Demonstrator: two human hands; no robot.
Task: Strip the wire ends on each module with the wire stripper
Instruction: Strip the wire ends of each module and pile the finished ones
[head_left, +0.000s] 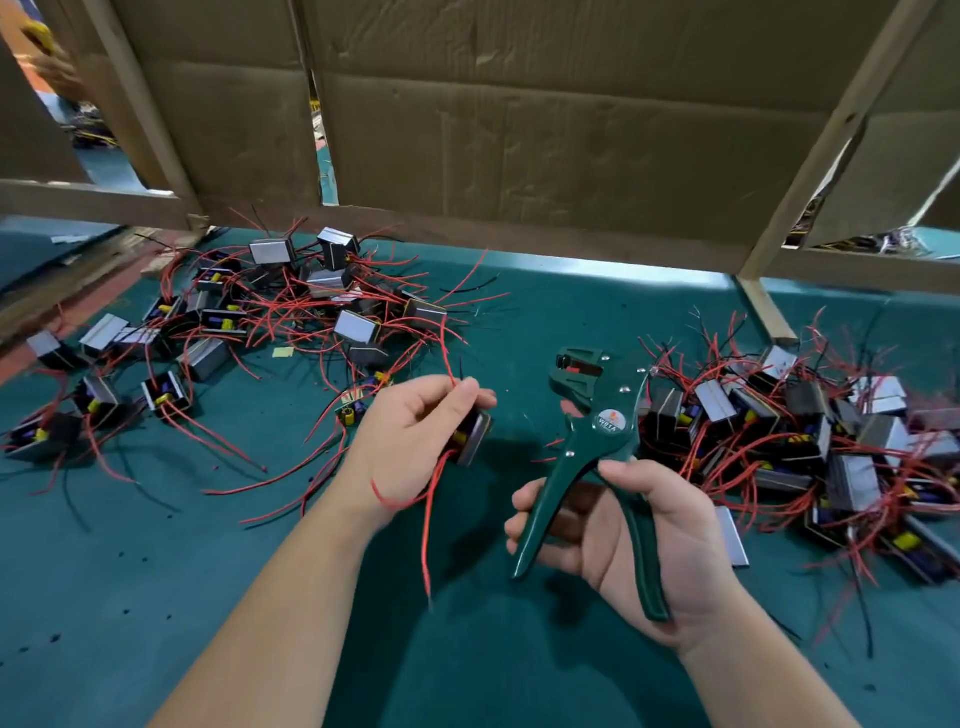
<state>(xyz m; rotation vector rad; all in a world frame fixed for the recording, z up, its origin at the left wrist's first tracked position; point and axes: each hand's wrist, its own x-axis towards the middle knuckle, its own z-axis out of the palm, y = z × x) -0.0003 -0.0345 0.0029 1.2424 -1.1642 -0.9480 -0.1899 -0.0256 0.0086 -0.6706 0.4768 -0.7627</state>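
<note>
Head view: the left hand (410, 441) curls round a small boxy module (474, 437), with thumb and forefinger pinching a thin wire end upward. Limp red wires (427, 525) trail from it across the wrist. Just beside it, not touching, the right hand (691, 540) grips the splayed dark green handles of the wire stripper (613, 421), its toothed metal head pointing away. A left heap (291, 312) and a right heap (805, 431) of grey-faced modules lie tangled in red and black leads on the teal, felt-like bench (467, 665). Creased cardboard (519, 130) on a pale wooden frame (810, 156) stands behind.
</note>
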